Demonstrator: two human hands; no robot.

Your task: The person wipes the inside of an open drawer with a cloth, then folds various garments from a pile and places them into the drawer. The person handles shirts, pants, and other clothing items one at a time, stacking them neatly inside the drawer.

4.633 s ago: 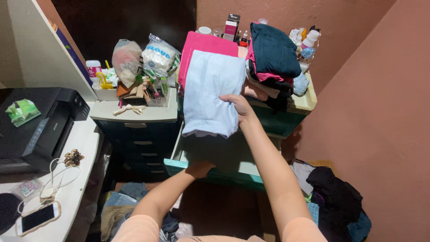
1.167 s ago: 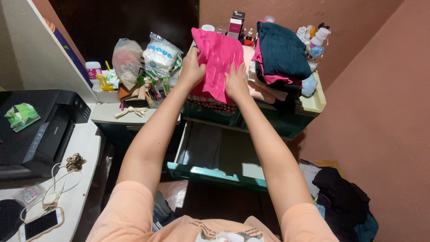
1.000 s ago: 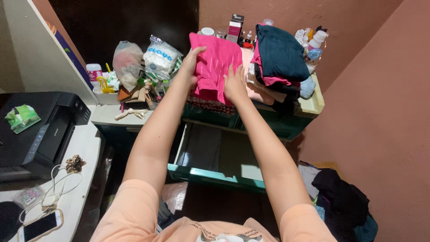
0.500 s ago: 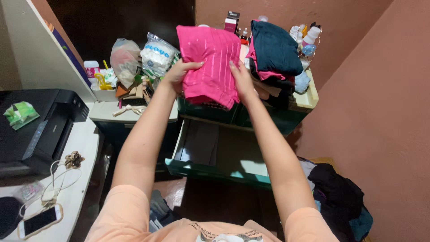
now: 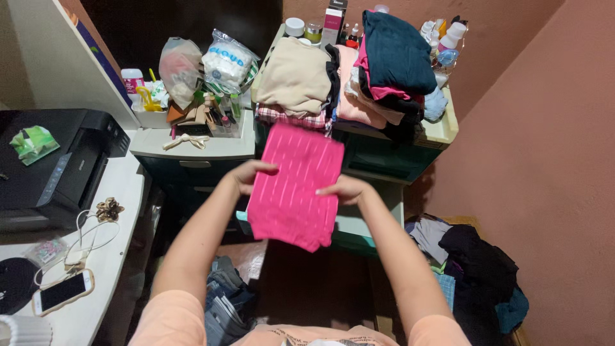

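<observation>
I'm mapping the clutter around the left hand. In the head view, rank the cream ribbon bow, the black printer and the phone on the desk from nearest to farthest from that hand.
From the left hand, gripping the pink folded garment:
1. Cream ribbon bow, on the low drawer unit's top, up and left of the hand.
2. Black printer, on the desk at far left.
3. Phone, at the desk's near edge, lower left.

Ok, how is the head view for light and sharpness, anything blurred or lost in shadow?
Head view: the folded pink striped cloth is brightly lit and sharp; the left hand and right hand show no motion blur; the floor under the cloth and the dark doorway fall into deep shadow; edges bow slightly from the wide lens.
</observation>
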